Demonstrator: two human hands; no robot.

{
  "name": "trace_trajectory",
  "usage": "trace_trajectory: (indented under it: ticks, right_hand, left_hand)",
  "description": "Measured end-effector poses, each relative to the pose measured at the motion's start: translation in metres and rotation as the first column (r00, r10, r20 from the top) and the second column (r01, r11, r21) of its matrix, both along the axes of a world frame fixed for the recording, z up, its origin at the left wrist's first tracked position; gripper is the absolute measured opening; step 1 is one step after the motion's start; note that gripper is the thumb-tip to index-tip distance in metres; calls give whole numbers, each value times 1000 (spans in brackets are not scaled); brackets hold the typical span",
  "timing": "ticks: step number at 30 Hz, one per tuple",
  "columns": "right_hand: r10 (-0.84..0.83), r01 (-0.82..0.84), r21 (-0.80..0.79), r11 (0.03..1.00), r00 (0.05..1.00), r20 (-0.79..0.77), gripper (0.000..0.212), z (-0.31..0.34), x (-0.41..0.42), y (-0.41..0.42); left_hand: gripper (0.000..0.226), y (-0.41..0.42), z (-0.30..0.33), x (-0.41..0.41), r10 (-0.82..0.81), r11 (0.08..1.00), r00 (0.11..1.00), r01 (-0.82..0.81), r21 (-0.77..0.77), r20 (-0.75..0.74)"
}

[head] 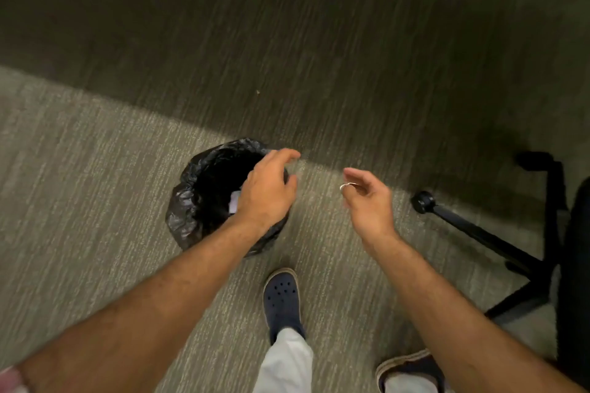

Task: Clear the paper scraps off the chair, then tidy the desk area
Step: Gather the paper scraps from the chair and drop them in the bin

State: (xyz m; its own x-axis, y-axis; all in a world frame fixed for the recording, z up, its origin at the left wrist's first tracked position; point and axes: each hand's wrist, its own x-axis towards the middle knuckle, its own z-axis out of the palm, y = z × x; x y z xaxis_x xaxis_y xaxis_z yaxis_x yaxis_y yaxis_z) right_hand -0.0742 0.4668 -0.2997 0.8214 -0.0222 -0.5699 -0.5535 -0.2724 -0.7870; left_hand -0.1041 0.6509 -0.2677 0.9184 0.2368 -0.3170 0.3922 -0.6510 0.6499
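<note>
Since the left hand [266, 188] is held loose and empty over the bin [204, 191], where a paper scrap [235, 201] is seen, and the right hand [367, 198] hangs relaxed, stray bits could be missed on the barely visible chair [574, 265].

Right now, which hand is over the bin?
The left hand: it hangs over the black-lined bin, fingers loosely curled, holding nothing. The right hand is off to the side, over carpet.
</note>
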Motion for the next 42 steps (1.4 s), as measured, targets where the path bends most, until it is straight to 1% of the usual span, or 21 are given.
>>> trace_trajectory:
  ticks: [2,4,7,12,15,18,21,26,28,32,35,39,42]
  right_hand:
    - [-36,38,-27,999,997,68,36,25,16,-46]
    - [-62,67,-41,997,993,99,39,43,29,-80]
    - [-114,125,-73,989,983,145,41,75,44,-159]
    - [-183,205,-134,969,970,162,45,114,49,-297]
    - [-233,264,-181,947,956,178,46,133,45,-376]
    - [-292,337,-255,907,936,197,42,146,38,-443]
    - [-354,402,-282,871,912,207,38,149,24,-502]
    - [-407,435,-344,832,900,154,38,139,-4,-590]
    - [-429,450,-382,807,892,145,38,131,-14,-620]
    - [-434,446,-460,768,890,139,42,111,-26,-667]
    - [-352,381,-519,765,923,158,46,96,-23,-689]
    - [-224,307,-600,739,951,211,63,77,-1,-701]
    - [-185,256,-629,734,967,177,77,61,24,-699]
  left_hand:
    - [38,-43,22,25,-85,996,995,84,19,53]
    - [38,-76,38,43,-147,989,985,145,26,91]
    - [37,-150,65,69,-254,967,960,252,30,117]
    - [37,-278,95,96,-417,908,897,419,21,143]
    - [27,-351,104,105,-495,866,857,501,-7,143]
    - [26,-419,110,108,-548,832,825,555,-14,139]
    - [30,-480,109,108,-597,798,792,603,-7,128]
    - [35,-565,96,106,-659,752,748,659,28,76]
    - [39,-594,89,104,-681,732,730,681,17,50]
    - [40,-645,77,99,-760,650,650,760,21,29]
    - [40,-675,71,108,-760,650,648,760,26,53]
    - [46,-706,61,133,-773,634,630,770,71,77]
    - [48,-723,52,153,-784,621,615,776,110,87]
